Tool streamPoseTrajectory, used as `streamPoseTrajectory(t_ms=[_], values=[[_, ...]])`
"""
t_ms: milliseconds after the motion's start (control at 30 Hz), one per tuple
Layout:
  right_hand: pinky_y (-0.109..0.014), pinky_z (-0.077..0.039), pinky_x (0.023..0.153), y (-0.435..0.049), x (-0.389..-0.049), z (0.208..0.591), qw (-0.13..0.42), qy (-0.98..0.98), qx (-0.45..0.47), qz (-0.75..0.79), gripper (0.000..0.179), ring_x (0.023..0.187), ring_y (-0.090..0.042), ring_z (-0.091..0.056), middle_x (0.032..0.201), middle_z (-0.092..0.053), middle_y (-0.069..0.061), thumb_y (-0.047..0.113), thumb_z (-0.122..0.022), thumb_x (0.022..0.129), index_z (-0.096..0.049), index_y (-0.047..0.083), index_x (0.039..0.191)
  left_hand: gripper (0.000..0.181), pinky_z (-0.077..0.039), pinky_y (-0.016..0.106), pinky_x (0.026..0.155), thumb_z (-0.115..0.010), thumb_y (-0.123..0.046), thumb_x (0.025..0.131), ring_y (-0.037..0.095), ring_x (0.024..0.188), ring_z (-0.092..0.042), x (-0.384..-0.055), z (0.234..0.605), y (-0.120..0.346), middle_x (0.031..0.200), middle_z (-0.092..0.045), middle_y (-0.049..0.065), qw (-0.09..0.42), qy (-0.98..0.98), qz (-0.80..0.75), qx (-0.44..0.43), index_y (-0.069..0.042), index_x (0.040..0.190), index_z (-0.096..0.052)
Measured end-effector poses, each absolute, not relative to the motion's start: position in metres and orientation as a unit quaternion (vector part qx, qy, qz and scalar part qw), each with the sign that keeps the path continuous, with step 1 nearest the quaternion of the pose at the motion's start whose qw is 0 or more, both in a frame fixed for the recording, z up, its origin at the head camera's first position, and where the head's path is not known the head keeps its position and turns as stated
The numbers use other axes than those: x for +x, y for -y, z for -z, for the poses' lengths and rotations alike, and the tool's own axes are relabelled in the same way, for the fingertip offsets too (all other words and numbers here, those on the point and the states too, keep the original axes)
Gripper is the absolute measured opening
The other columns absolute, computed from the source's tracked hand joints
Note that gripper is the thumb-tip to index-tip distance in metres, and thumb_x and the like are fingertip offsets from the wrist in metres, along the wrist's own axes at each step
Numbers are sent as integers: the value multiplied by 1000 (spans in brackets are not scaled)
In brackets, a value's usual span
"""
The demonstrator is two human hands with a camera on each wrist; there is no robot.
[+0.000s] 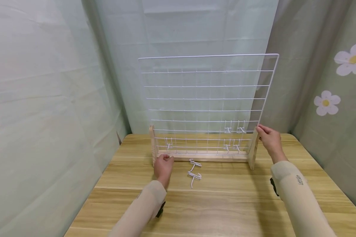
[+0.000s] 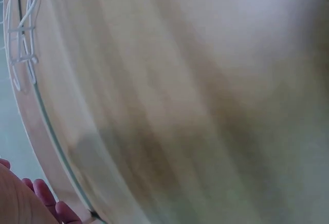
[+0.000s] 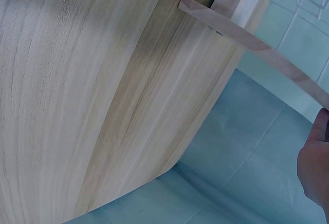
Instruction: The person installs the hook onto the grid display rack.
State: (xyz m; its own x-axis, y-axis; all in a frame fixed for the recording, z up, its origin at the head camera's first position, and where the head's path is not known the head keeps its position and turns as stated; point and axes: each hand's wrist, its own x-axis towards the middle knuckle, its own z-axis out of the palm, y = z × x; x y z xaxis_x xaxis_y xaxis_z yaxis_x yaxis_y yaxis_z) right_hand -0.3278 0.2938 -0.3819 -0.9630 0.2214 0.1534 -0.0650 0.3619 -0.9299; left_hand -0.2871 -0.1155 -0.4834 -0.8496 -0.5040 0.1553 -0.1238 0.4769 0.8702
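A white wire grid rack (image 1: 207,98) stands upright on a wooden base (image 1: 210,157). My right hand (image 1: 270,140) pinches the top of its right wooden post (image 1: 253,149); the right wrist view shows that post (image 3: 257,47) with fingertips at its end. At the lower left corner, my left hand (image 1: 163,168) has curled fingers close to the base, beside the left post (image 1: 152,141); I cannot tell whether it grips it. Two loose white wire hooks (image 1: 194,176) lie on the table right of my left hand.
Several white hooks (image 1: 227,127) hang on the grid's lower right, and one hook (image 1: 168,144) hangs lower left. The wood-grain table (image 1: 225,204) carries everything. Pale green curtains (image 1: 62,98) enclose the back and sides, with printed flowers (image 1: 327,103) at right.
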Motion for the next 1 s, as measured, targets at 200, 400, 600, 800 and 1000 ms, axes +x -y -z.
streamPoseTrajectory(t_ms=[200,400,600,800,1000], values=[[-40,-45,101,-294,-326,383,130,816,-54,-560,58,128,-33,-50,144,-49,-19,42,-50,103,-49,2,144,17,-45,35,64,-75,-27,85,19,70,-58,-276,490,109,77,-64,1,177,848,474,157,-11,89,-71],[-34,-46,100,-295,-326,382,122,816,-61,-562,58,128,-33,-50,145,-49,-18,43,-50,103,-49,4,145,16,-44,34,67,-72,-27,84,17,73,-55,-262,496,97,81,-60,-1,125,864,470,132,-14,93,-70],[-39,-45,101,-293,-326,381,123,812,-66,-566,58,127,-31,-52,145,-49,-18,43,-50,102,-49,4,145,16,-44,33,67,-72,-25,83,16,73,-54,-249,501,87,81,-59,-1,103,874,463,102,-13,93,-70],[-41,-45,102,-293,-326,381,126,815,-62,-562,58,124,-29,-53,144,-50,-18,43,-50,102,-50,4,144,12,-40,33,61,-72,-31,82,14,66,-52,-241,504,79,76,-58,-7,100,897,420,98,-20,87,-70],[-41,-45,102,-293,-328,382,125,816,-60,-561,58,123,-27,-54,145,-49,-18,44,-50,102,-50,4,145,10,-33,34,63,-75,-32,78,10,62,-50,-234,506,70,69,-56,-13,127,912,382,79,-24,77,-68]])
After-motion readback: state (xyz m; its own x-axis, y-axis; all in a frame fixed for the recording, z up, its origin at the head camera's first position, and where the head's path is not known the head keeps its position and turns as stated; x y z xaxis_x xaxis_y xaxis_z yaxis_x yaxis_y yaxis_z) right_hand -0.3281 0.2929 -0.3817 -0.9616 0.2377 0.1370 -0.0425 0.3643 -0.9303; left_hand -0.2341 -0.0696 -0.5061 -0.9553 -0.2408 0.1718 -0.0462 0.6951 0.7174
